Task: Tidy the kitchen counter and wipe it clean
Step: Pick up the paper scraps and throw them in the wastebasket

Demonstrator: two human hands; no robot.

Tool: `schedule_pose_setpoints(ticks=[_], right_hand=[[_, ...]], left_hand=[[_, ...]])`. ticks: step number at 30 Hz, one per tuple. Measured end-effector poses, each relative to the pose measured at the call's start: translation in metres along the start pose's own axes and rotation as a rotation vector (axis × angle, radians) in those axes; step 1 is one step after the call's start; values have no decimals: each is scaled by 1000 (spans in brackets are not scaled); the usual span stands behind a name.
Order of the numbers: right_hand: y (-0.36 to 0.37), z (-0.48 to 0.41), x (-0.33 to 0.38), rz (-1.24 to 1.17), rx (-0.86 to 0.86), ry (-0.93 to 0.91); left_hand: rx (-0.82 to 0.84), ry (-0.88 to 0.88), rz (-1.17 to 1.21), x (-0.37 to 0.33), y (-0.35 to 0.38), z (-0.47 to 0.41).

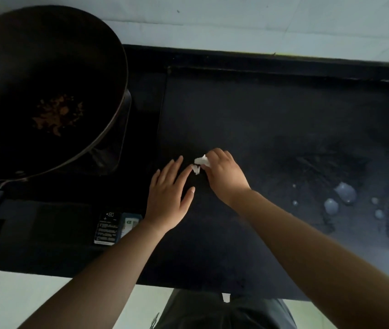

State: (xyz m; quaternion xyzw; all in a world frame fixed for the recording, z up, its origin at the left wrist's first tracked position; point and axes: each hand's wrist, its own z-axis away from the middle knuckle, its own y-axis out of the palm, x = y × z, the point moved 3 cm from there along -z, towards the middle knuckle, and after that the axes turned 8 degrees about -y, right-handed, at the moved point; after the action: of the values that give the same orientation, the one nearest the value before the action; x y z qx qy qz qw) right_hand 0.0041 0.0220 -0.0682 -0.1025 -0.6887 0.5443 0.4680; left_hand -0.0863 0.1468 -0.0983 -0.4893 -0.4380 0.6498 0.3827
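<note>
Pinching a small white crumpled scrap, looks like tissue or paper, the right hand sits over the middle of the dark counter, fingers curled tight w/ the scrap poking out past the fingertips on the side toward the other hand. A lower bit of the white stuff hangs just under the main wad; can't tell if it's a separate piece or same one, nor if it touches the counter. Left hand is flat & spread, fingers apart, holding nothing, its index tip right beside the lower white bit, prob touching it but too small to be sure. Both forearms bare, reaching in from the bottom edge.

Far left: big dark wok w/ brownish food residue in its bowl, sitting on an induction cooker whose panel shows lit digits near the left wrist. Wok handle runs off lower left. To the right of the hands, well apart from the scrap: water droplets & wet smears on the counter surface. Pale wall behind the counter's raised back edge
</note>
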Motion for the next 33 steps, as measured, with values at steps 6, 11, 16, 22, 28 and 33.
schedule_pose_setpoints(ticks=[6,11,16,22,28,33], right_hand=[[-20,32,2,-282,20,188],[-29,39,10,-281,27,224],[-6,7,14,-167,102,137],[12,2,12,16,-9,24],[5,9,10,-154,-5,83],[-10,24,9,-355,115,181]], left_hand=[[87,-19,72,-4,-17,10],[69,-57,3,-1,-24,21],[-3,-3,-116,11,-10,29],[-43,11,-138,14,-8,29],[-28,3,-134,16,-7,28],[-17,-1,-131,15,-9,27]])
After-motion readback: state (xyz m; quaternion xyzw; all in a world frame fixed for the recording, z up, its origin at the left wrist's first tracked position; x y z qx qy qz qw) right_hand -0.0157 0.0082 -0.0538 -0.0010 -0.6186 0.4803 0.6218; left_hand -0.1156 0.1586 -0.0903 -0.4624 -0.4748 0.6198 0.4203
